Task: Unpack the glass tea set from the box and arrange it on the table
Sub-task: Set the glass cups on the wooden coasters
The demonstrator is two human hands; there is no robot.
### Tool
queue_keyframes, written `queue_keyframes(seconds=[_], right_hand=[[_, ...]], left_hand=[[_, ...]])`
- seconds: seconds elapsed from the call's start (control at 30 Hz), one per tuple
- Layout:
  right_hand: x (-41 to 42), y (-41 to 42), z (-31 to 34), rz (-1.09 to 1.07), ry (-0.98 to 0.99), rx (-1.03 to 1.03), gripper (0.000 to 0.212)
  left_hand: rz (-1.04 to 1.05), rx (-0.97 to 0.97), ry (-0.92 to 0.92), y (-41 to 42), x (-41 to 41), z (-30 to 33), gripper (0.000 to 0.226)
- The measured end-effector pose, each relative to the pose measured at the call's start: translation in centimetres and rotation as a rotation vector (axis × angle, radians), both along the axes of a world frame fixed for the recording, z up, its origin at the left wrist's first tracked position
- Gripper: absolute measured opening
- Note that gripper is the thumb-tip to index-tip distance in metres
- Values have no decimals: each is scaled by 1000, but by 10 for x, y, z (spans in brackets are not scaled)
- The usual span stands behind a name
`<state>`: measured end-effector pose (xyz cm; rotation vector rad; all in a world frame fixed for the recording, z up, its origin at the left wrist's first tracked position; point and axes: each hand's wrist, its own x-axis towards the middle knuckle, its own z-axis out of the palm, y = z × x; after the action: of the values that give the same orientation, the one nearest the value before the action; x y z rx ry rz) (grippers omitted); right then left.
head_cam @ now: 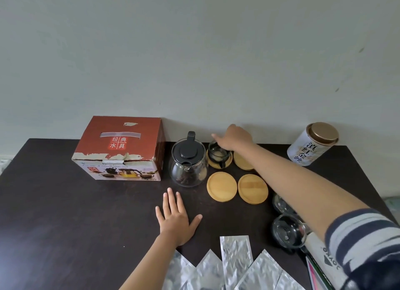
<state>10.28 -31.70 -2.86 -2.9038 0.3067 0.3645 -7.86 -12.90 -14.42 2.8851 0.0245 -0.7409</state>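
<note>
A red box (121, 147) stands closed at the back left of the dark table (65, 214). Beside it is a glass teapot (187, 162) with a black lid. Several round wooden coasters lie to its right, such as one at the front (221, 189) and another (252, 188). A glass cup (217, 153) sits on the back-left coaster, and my right hand (234, 138) holds its rim from above. My left hand (175, 217) rests flat on the table, fingers spread. Two more glass cups (289, 231) (281, 203) stand at the right, partly hidden by my right arm.
A white tea tin (311, 144) with a gold lid stands at the back right. Several silver foil packets (236, 261) lie along the front edge. Printed packaging (322, 266) sits at the front right corner. The wall runs close behind the table.
</note>
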Motion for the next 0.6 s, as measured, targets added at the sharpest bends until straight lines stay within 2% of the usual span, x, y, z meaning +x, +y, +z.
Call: queue_keyframes(seconds=[0.07,0.13,0.33,0.47,0.6], right_hand=[[-5,-22,16,55,17,-58,64],[-13,-47,30,53,76,-78,62],[-50,-111,31,14,380,-125,90],[-66,-126,11,-2,388,-86,101],[-73,-125,-5,-41,334,-75,97]], left_hand=[[4,1,-7,0,0,-1,100],[8,12,-27,0,-1,-2,102],[10,9,-29,-2,0,-1,99],[6,21,-36,-2,0,-2,99],[9,26,-44,-2,0,-4,100]])
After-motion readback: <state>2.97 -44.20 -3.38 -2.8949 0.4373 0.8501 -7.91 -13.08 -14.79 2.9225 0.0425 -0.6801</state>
